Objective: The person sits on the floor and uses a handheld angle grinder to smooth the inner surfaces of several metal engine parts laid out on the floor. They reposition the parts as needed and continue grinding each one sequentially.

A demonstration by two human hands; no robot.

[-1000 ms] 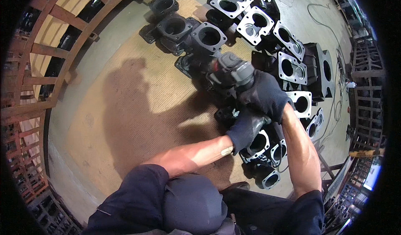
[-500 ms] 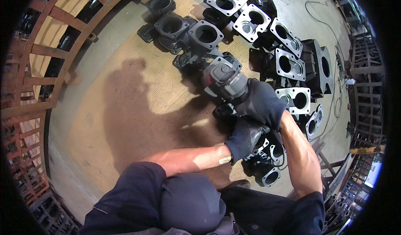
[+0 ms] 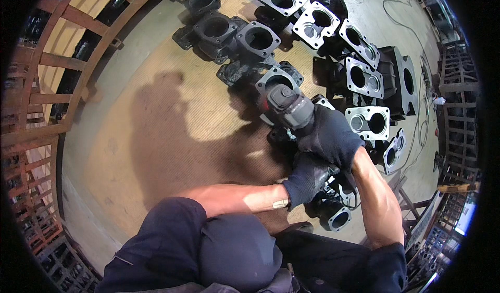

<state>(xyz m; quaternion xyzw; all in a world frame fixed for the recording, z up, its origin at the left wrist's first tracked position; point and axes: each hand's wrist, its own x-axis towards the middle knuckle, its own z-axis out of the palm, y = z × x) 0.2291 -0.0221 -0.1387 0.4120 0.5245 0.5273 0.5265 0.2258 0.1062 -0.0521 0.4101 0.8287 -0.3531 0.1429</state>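
Observation:
Both of my hands wear dark gloves and hold one angle grinder (image 3: pixel 289 108). My right hand (image 3: pixel 333 134) is wrapped round its body just behind the grey head. Lower down, my left hand (image 3: pixel 308 182) grips the rear part, its fingers partly hidden. The grinder's head lies over the flange face of a metal casting (image 3: pixel 275 75), covering the near part of its round bore. The disc is hidden beneath the head, so I cannot tell whether it touches the metal.
Several dark castings (image 3: pixel 259 39) stand at the far left of the grinder. To the right are several castings with bright flange faces (image 3: pixel 364 78). A brown ribbed mat (image 3: pixel 172 116) covers the floor. A cable (image 3: pixel 423 100) runs along the right; a rusty metal crate (image 3: pixel 65 61) stands left.
The grinder and both hands have shifted slightly right and toward me. More of the casting's bore now shows beyond the grinder's head. My grip looks the same.

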